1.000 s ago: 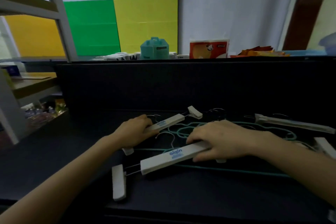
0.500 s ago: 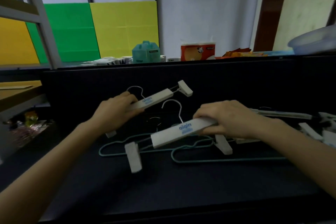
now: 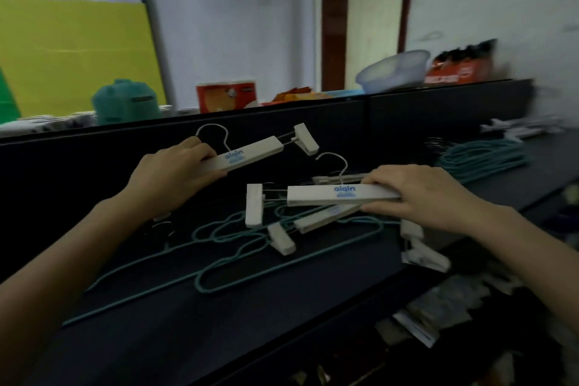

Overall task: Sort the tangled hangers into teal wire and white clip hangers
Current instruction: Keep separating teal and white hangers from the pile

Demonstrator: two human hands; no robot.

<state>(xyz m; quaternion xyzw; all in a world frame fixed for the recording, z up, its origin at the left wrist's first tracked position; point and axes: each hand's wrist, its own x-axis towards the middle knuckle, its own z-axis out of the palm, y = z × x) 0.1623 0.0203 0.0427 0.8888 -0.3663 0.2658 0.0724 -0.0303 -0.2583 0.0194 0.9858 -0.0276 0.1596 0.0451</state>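
My left hand (image 3: 170, 177) grips a white clip hanger (image 3: 250, 153) by its bar and holds it in the air, tilted up to the right. My right hand (image 3: 419, 197) grips a second white clip hanger (image 3: 329, 194), level above the dark table (image 3: 219, 307). Beneath it lies a third white clip hanger (image 3: 316, 221) tangled with loose teal wire hangers (image 3: 225, 263). A pile of teal wire hangers (image 3: 482, 160) sits at the right, with more white clip hangers (image 3: 520, 130) behind it.
A dark partition (image 3: 407, 128) backs the table. On its ledge stand a teal container (image 3: 125, 105), an orange box (image 3: 225, 97) and a clear plastic tub (image 3: 394, 70). Cluttered items lie below the table's front right edge (image 3: 438, 316).
Both hands lifted their white clip hangers off the table and carried them to the right. The view swung right, bringing the sorted piles into sight.
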